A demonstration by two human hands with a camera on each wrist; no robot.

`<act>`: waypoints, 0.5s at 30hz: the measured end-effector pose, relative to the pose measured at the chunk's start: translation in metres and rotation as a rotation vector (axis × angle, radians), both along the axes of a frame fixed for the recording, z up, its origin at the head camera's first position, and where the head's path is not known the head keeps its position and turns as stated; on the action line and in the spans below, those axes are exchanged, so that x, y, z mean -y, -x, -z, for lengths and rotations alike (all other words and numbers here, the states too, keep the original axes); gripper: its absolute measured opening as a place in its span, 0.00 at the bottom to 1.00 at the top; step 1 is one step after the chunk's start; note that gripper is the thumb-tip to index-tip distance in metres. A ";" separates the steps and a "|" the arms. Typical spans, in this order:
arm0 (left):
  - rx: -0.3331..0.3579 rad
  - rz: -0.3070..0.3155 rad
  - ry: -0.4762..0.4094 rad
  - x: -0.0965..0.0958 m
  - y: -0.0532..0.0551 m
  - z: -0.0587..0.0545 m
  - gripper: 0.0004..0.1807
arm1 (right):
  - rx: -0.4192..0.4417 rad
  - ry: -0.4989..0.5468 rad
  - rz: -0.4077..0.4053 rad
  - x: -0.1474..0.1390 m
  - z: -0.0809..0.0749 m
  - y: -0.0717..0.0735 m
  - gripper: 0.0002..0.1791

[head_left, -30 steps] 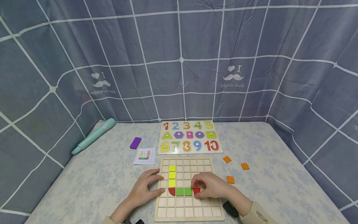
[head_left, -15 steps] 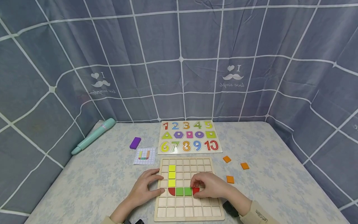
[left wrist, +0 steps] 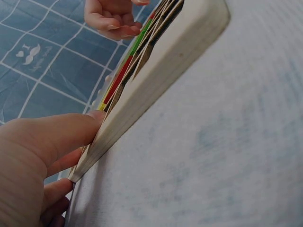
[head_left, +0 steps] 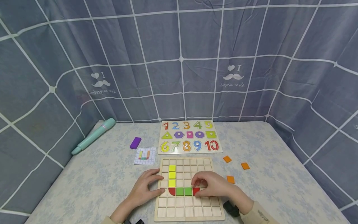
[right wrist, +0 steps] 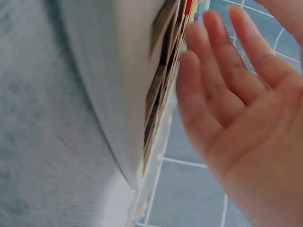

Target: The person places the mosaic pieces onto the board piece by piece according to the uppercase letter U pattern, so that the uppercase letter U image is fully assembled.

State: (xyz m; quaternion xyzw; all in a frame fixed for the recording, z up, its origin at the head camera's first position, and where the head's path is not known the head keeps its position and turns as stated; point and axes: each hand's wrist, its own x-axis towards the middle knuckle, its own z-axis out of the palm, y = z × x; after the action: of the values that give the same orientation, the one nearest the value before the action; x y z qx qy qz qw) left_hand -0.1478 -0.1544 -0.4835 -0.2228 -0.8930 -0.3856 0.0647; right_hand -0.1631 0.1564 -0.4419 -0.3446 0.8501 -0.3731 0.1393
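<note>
On wooden board (gridded), red tile.

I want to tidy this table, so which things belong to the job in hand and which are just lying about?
Seem to belong:
grid board
pattern card, with a similar coloured layout
yellow tiles, green tiles, red tiles, on the grid
orange tiles, loose, but orange shows on the card

Seem just lying about:
number board
purple block
teal wand

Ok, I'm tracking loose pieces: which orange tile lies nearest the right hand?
The frontmost orange tile, near the right hand; the other two lie farther back.
</note>
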 end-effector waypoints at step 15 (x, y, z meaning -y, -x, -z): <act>0.001 0.002 -0.005 0.000 0.000 -0.002 0.20 | 0.014 0.091 0.113 -0.048 -0.028 0.007 0.16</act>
State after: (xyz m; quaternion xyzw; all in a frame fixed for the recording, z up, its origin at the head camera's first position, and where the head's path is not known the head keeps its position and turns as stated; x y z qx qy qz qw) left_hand -0.1474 -0.1542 -0.4817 -0.2234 -0.8919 -0.3879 0.0643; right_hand -0.1697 0.2049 -0.4143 -0.2995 0.8493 -0.4210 0.1083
